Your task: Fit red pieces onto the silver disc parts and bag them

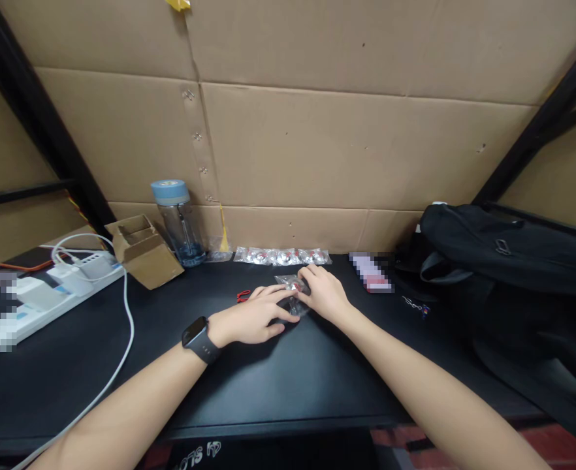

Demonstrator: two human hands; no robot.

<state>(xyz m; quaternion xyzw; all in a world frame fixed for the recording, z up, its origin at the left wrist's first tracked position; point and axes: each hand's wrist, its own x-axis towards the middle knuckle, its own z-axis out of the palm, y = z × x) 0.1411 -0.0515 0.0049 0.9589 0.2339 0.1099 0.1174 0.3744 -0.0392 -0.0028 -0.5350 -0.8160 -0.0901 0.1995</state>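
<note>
A small clear plastic bag [298,309] with something red inside lies on the black tabletop [288,385]. My right hand [326,294] grips its right side with bent fingers, which hide part of it. Reaching in from the left, my left hand [253,318] has its fingers stretched out, and the fingertips touch the bag's left side. Just behind those fingers is a thin red looped piece [243,296], partly covered. Several clear packets [283,256] with shiny round contents form a row by the cardboard wall.
At the left stand an open cardboard box [148,261], a bottle with a blue lid [177,222] and a white power strip [48,297] with a trailing cable [130,320]. A black bag [513,261] fills the right side. Near it lie a blurred-out flat item [370,272] and a keychain [415,305].
</note>
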